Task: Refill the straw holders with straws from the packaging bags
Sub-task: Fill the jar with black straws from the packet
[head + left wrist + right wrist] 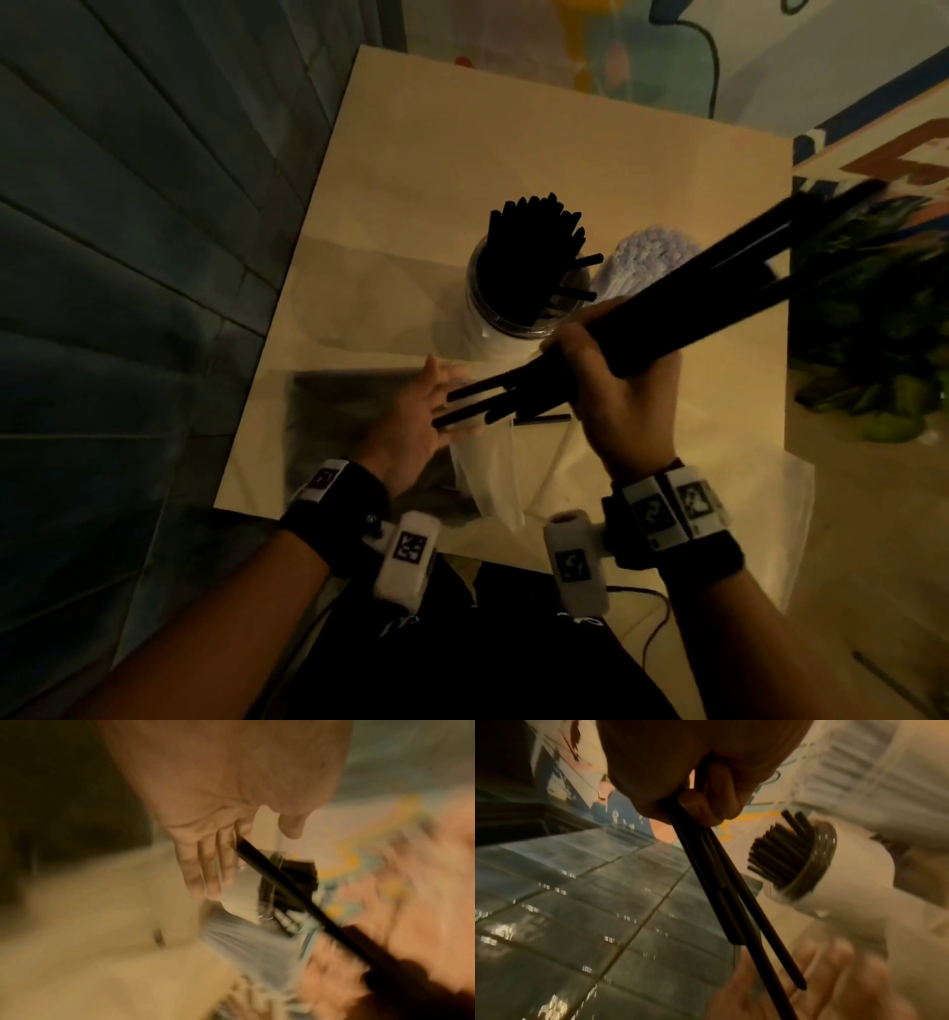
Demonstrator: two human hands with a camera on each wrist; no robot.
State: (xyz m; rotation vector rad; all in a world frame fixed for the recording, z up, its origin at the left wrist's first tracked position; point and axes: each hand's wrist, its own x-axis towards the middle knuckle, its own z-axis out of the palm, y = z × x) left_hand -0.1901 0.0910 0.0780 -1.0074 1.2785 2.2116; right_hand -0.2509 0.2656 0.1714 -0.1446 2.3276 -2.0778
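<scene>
While gripped by right hand [624,390], black straws [683,303] against left palm [411,426].

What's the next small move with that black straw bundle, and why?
Probably tap the uneven ends flush against the left hand, then tip the bundle upright over the holder. The right hand grips the black straws mid-length, slanted, lower ends staggered against the open left palm. The holder already stands packed with black straws, so a squared bundle should slide in more easily.

Right hand [613,380] is fisted, fingers [721,787] curled tight; left hand [418,416] is flat, palm open.
</scene>
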